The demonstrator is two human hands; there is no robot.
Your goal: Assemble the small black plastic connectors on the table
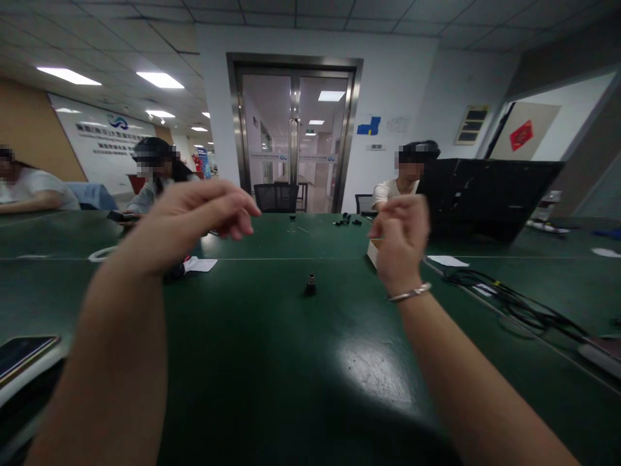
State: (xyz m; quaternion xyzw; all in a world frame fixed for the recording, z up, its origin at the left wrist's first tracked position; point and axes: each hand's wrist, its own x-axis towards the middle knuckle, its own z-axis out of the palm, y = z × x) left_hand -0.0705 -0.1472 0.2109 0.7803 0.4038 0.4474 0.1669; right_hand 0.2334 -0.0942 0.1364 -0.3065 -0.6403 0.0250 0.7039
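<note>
My left hand (pixel 208 210) is raised above the table at the left, its fingers loosely bent and pointing right, with nothing seen in them. On the other side my right hand (pixel 402 236) hovers with its fingers loosely curled inward, slightly blurred; no held thing shows. A bracelet (pixel 410 293) circles the right wrist. Between the two hands, nearer to me, a small black piece with a metallic top (pixel 311 285) stands upright on the green table (pixel 252 343), touched by neither hand. A pale open box (pixel 372 254) is partly hidden behind my right hand.
Several small black parts (pixel 347 220) lie toward the far edge. A large black monitor (pixel 490 197) and bundled cables (pixel 521 301) occupy the right. At left are a phone (pixel 26 356) and white paper (pixel 200 264). Co-workers sit across the table, one behind the monitor (pixel 407 181).
</note>
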